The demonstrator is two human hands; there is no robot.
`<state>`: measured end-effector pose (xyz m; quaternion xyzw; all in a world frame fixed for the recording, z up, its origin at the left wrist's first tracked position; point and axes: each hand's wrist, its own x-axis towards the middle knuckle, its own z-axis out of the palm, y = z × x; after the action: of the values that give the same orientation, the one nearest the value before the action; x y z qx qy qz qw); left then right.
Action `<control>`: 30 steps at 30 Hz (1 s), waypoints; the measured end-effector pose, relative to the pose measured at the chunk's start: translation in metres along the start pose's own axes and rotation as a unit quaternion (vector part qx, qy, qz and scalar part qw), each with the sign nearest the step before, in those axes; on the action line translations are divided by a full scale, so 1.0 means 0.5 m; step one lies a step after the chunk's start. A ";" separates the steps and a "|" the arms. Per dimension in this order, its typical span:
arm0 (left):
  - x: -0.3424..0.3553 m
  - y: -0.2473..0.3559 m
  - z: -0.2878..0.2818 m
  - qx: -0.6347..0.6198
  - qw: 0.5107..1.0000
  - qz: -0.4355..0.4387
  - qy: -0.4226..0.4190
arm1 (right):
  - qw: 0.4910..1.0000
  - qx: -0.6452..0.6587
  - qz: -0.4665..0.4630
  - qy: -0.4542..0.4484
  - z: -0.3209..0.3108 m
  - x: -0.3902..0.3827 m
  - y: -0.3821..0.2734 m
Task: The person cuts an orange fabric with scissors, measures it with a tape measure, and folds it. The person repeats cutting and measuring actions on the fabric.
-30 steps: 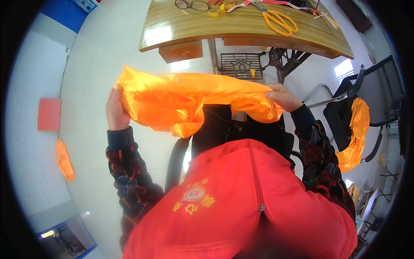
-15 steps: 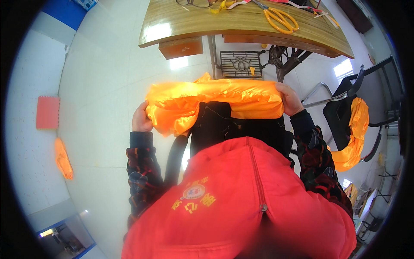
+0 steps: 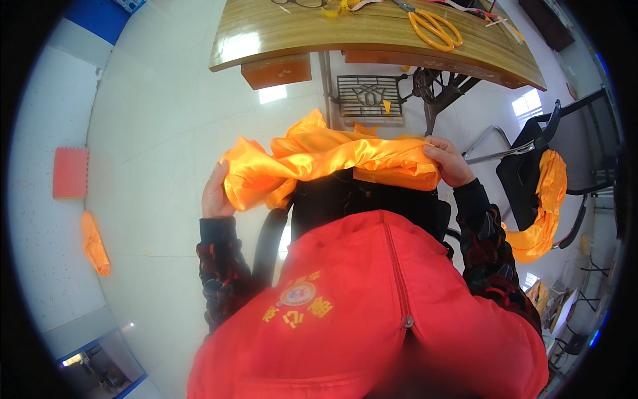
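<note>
A bunched length of shiny orange satin fabric [image 3: 332, 154] stretches between my two hands above my lap. My left hand [image 3: 216, 191] grips its left end, with the fingers mostly hidden behind the cloth. At the other end my right hand [image 3: 450, 161] pinches the fabric, thumb on top. Folds stand up along the far side of the cloth, and its right part hangs down over my dark-clothed legs [image 3: 362, 199]. Whether the piece has a sewn shape, I cannot tell.
A wooden table [image 3: 279, 40] stands ahead, bearing orange-handled scissors [image 3: 435, 30] and tape measures. Below it is an iron treadle [image 3: 369, 93]. To the right, a black chair [image 3: 522, 183] carries more orange fabric [image 3: 548, 199]. Another orange piece [image 3: 96, 245] lies by the left wall.
The fabric has gone from a fairly smooth, taut strip to a more crumpled one, with folds raised at its far side. My right hand has shifted slightly down and right.
</note>
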<state>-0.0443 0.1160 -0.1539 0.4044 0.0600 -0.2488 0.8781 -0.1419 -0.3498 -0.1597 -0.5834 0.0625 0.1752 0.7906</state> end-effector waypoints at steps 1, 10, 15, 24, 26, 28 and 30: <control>0.003 0.006 0.002 -0.009 1.000 0.010 -0.002 | 1.000 -0.018 -0.009 0.021 -0.002 0.003 -0.001; 0.109 -0.002 -0.016 -0.017 0.986 0.029 0.165 | 0.992 0.123 -0.032 0.020 -0.030 0.098 -0.014; 0.204 -0.021 -0.058 0.084 0.982 -0.040 0.163 | 0.988 0.138 0.035 0.053 -0.050 0.187 -0.014; 0.304 -0.061 -0.176 0.244 0.962 -0.072 0.100 | 0.984 0.038 0.167 -0.053 0.000 0.278 -0.057; 0.289 -0.073 -0.164 0.152 0.975 -0.096 0.131 | 0.986 0.032 0.144 -0.076 0.018 0.282 -0.071; 0.284 -0.079 -0.132 0.076 0.975 -0.127 0.164 | 0.982 0.073 0.153 -0.083 0.030 0.285 -0.088; 0.273 -0.081 -0.079 0.135 0.967 -0.147 0.156 | 0.962 0.091 0.225 -0.122 0.033 0.285 -0.111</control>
<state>0.0586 0.0698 -0.2496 0.5396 0.2213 -0.3150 0.7488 0.0083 -0.3194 -0.1478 -0.4543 0.1114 0.4121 0.7819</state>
